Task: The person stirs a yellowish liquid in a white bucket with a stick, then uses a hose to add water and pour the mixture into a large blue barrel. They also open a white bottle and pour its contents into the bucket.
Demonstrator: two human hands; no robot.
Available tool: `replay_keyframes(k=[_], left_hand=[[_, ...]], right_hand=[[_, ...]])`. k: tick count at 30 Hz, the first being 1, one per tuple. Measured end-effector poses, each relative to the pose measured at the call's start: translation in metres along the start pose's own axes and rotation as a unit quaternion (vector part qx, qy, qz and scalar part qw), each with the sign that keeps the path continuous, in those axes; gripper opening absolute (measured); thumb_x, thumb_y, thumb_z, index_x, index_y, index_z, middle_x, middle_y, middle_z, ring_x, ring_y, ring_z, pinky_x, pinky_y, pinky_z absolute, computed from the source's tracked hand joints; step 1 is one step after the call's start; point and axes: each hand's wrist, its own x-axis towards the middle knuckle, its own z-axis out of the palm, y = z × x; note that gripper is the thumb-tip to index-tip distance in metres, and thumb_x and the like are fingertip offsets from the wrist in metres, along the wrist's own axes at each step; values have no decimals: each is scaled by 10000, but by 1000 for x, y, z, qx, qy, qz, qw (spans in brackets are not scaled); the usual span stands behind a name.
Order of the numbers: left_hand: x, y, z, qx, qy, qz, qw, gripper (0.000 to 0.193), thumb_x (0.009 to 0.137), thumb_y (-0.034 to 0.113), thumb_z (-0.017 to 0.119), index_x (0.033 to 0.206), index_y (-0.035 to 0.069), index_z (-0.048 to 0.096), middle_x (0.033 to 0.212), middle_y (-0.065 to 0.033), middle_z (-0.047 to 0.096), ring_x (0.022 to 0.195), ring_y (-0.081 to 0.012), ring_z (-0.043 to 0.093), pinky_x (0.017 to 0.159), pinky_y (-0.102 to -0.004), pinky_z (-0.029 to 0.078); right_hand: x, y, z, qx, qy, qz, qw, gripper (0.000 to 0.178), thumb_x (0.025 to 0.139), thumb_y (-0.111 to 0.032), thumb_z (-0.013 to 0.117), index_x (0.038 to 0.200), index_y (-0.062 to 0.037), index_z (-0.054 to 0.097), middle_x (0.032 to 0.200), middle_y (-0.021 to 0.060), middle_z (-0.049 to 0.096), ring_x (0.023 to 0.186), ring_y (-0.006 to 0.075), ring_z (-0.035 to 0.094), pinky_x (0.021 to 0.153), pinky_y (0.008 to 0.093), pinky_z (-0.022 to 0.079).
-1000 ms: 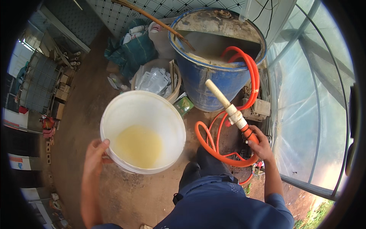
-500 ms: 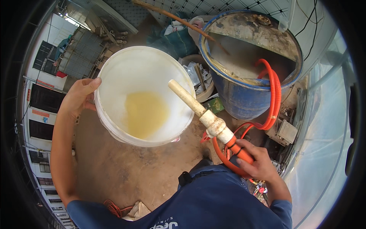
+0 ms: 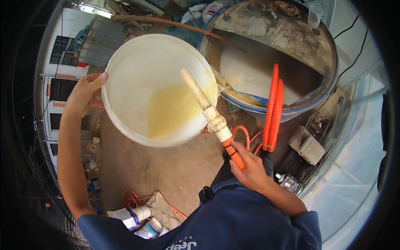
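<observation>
A white plastic bucket (image 3: 129, 91) is tilted, its right rim against or just over the near left rim of a blue drum (image 3: 266, 110). Pale yellow liquid (image 3: 166, 110) lies in the bucket and spreads to the rim on the drum side; I cannot tell whether any runs out. My left hand (image 3: 88, 93) grips the bucket's left rim, thumb on top. My right hand (image 3: 250, 166) is closed around an orange hose (image 3: 234, 155) fitted with a stained white plastic pipe and joint (image 3: 214, 120). The pipe's tip points up in front of the bucket.
A half lid (image 3: 271, 25) covers the drum's far part. A wooden stick (image 3: 166, 23) leans into its cloudy liquid. Looped orange corrugated hose (image 3: 275, 108) hangs over the near rim. Clear plastic sheeting (image 3: 346, 166) stands at right. Boxes and bottles (image 3: 139, 218) lie at lower left.
The bucket has moved up and right to the drum's rim and tilted further, its liquid shifting right. My right hand has moved left with the hose and pipe. My view has shifted.
</observation>
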Motion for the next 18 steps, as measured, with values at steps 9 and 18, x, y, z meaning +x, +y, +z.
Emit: replay_keyframes(k=[9, 18], left_hand=[[22, 66, 28, 42, 53, 12, 998, 720, 820, 542, 744, 1182, -46, 542, 944, -132, 679, 796, -215, 720, 585, -366, 629], [52, 100, 36, 58, 43, 28, 997, 593, 853, 502, 738, 1082, 8, 502, 862, -95, 624, 700, -165, 697, 580, -371, 631]], right_hand=[[24, 18, -12, -20, 15, 8, 1000, 719, 816, -102, 679, 1483, -142, 414, 812, 176, 609, 684, 376, 627, 628, 454, 541], [33, 19, -39, -10, 21, 8, 1000, 699, 814, -88, 685, 1466, -131, 437, 825, 171, 614, 675, 365, 625, 605, 442, 535]])
